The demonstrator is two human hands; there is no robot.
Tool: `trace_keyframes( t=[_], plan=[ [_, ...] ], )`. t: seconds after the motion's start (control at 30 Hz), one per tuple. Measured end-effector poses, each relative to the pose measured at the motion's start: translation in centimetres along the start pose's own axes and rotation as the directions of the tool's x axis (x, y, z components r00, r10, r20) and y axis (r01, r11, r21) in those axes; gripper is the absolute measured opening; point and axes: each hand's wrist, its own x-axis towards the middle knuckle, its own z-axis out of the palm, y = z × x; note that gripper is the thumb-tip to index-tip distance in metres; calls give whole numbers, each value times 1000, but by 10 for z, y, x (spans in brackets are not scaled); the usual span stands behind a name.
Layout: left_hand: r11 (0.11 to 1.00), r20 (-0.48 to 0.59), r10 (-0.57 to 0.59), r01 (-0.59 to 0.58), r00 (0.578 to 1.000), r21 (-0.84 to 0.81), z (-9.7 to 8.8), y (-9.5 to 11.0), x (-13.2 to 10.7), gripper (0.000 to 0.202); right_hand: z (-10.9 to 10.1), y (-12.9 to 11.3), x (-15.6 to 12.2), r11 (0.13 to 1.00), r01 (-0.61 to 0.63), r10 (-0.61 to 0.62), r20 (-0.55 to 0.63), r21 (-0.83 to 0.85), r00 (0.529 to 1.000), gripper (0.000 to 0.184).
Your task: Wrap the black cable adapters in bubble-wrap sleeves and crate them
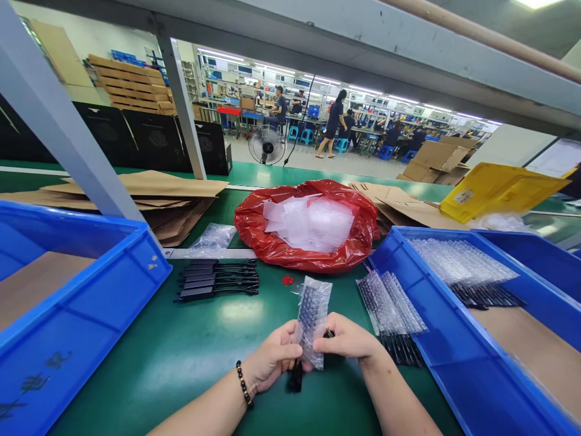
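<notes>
Taking the bubble-wrap pouch (314, 321) as the centre of a clock face, the left hand (276, 357) gripped its lower edge from eight o'clock and the right hand (347, 336) from between three and four. Both hands were closed, thumbs pressed on the near face and fingers curled behind. The pouch stood tilted just above the green surface (158, 363), a dark shape showing through its bubbles. A black piece (295, 376) stuck out below the left hand between six and seven o'clock; whether it was joined to the pouch's contents could not be told.

Black devices with short cables (200, 293) lay in a row between nine and ten o'clock, and small red pieces (287, 280) sat near the pouch at eleven. At twelve stood an open red bag (254, 242) heaped with pale bubble-wrap sleeves (313, 221). At three, filled pouches (393, 303) with black ends poking out lay against a blue bin (436, 357), which held more wrapped pieces (463, 260) between two and three o'clock. Another blue crate (104, 315) stood at nine, brown cardboard sheets (149, 184) lay near ten, and a yellow tub (499, 191) leaned at two.
</notes>
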Motion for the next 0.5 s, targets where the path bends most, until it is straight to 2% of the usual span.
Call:
trace_keyframes(
  t=[0.07,0.1,0.2,0.27,0.4,0.5],
  plan=[
    [1000,-81,21,-19,996,15,1,0,1,37,3,3,3,998,-51,51,4,-48,999,30],
    [999,-118,24,-21,993,29,1,-1,2,33,5,4,5,995,-61,57,-46,-75,997,31],
    [999,-151,14,-6,988,52,0,-6,4,28,10,7,15,992,-30,-8,-298,-123,954,38],
    [998,-156,3,8,988,66,-1,-8,4,26,13,8,21,985,-9,-60,-400,-170,915,43],
    [996,-192,-13,30,981,86,0,-10,4,25,15,9,25,961,9,-132,-430,-276,893,49],
    [998,-212,-5,18,977,60,3,-7,4,26,18,10,27,967,5,-128,-469,-255,874,46]
  ],
)
